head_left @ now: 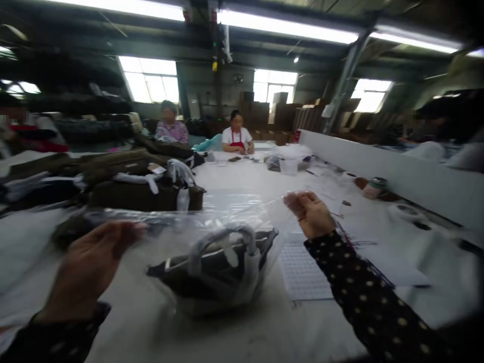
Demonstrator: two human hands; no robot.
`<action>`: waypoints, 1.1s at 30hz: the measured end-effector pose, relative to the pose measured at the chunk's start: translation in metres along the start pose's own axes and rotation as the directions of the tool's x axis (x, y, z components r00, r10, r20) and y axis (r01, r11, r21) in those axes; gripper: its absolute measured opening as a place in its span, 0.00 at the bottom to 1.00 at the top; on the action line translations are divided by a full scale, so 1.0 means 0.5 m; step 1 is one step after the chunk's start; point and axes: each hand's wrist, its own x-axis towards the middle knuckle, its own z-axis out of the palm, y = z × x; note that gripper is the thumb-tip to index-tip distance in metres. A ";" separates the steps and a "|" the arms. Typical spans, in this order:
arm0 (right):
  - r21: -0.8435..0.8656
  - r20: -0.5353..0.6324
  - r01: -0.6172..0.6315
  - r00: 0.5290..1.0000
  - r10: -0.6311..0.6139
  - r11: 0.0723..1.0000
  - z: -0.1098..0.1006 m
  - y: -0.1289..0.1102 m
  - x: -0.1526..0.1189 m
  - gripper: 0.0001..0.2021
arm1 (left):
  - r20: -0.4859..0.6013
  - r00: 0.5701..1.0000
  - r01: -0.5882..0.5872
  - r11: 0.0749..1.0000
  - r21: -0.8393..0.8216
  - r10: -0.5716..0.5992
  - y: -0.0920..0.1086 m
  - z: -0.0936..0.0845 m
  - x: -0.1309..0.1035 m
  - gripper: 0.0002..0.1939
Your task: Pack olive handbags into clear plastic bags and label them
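A clear plastic bag (162,222) is stretched between my two hands above the white table. My left hand (88,267), somewhat blurred, pinches its left top corner. The right top corner is pinched in the fingers of my right hand (310,212). Inside the plastic sits a dark handbag (215,272), its handles wrapped in pale covering and a whitish tag hanging by them. It rests low in the bag, over or on the tabletop; I cannot tell if it touches.
Dark wrapped bags (147,194) are piled on the left. Printed sheets (302,272) lie beside my right forearm. A jar (375,187) and tape rolls (406,210) stand near the white partition (378,156). A person in a red apron (237,138) sits across the table.
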 end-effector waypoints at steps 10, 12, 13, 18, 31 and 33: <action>-0.017 -0.025 -0.077 0.997 0.076 0.997 0.064 -0.083 0.134 0.16 | 0.265 0.955 -0.077 0.975 -0.209 0.132 0.133 0.012 0.116 0.13; -0.079 0.057 -0.110 0.992 0.115 0.991 -0.003 -0.082 0.086 0.16 | 0.436 0.885 -0.134 0.986 -0.103 0.166 0.103 -0.039 0.068 0.13; -0.188 0.138 -0.156 0.973 0.183 0.970 -0.048 -0.066 0.057 0.14 | 0.524 0.844 -0.131 0.991 -0.013 0.118 0.073 -0.064 0.039 0.12; -0.638 0.162 -0.412 0.754 0.637 0.650 -0.275 0.097 -0.097 0.19 | 0.695 0.638 0.115 0.933 0.340 -0.332 -0.155 -0.124 -0.106 0.13; -0.843 0.514 0.496 0.629 0.584 0.208 -0.109 0.275 -0.477 0.16 | 0.791 0.556 -0.197 0.885 0.423 -0.255 -0.204 -0.137 -0.165 0.12; -0.889 0.450 0.390 0.648 0.614 0.239 -0.115 0.323 -0.508 0.13 | 0.749 0.640 -0.293 0.845 0.447 -0.174 -0.200 -0.098 -0.149 0.12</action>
